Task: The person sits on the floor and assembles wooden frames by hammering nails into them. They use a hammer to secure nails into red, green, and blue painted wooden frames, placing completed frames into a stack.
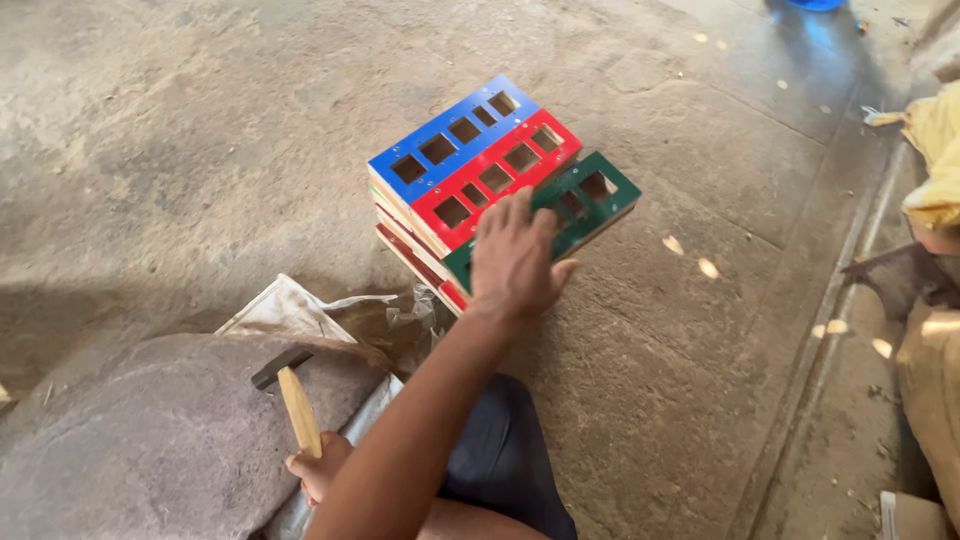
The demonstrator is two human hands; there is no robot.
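A stack of flat wooden boards with square cut-outs stands on the concrete floor. On top lie a blue board (455, 130), a red board (495, 175) and a green board (590, 200), side by side. My left hand (515, 262) rests palm down with spread fingers on the near end of the green board, also touching the red one. Low at the left, my right hand (315, 470) grips the pale wooden handle of a hammer (297, 405), whose dark head points up and left. My left forearm hides part of that hand.
A large rounded grey stone (150, 440) fills the lower left, with a crumpled white sack (290, 305) behind it. Another person in yellow cloth (935, 130) sits at the right edge. A blue object (815, 4) lies at the top.
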